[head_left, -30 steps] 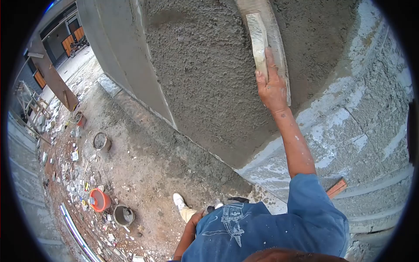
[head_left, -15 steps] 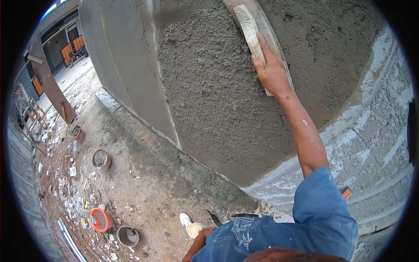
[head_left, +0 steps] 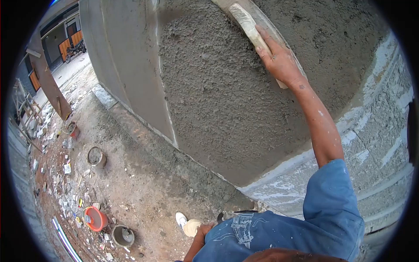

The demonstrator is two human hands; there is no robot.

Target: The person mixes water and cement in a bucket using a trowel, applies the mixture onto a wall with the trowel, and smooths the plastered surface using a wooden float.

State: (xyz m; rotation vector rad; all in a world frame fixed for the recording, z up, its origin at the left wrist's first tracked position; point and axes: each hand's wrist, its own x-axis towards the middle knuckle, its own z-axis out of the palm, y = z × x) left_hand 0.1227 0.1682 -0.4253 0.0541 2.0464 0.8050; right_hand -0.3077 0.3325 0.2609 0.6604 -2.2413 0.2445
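Observation:
My right hand (head_left: 283, 61) is stretched up against the wall, its fingers wrapped round the pale wooden handle of a long plastering float (head_left: 249, 27). The float's board lies at a slant on wet grey mortar (head_left: 218, 91), which is rough and lumpy to its left. Its upper end runs out of the top of the picture. Down by the beige trouser leg (head_left: 192, 227), my left hand (head_left: 205, 229) is partly in view; its fingers are too unclear to make out.
A smoother wall section (head_left: 126, 65) is at left. On the littered ground stand an orange bucket (head_left: 101, 222), a dark bucket (head_left: 117, 238), another mortar bucket (head_left: 99, 163) and a red one (head_left: 73, 132). A leaning board (head_left: 50, 83) and a motorcycle (head_left: 75, 50) are farther off.
My right hand and the float have shifted right and slightly up across the mortar, and the float leans more. My left hand shows a little more beside the trouser leg.

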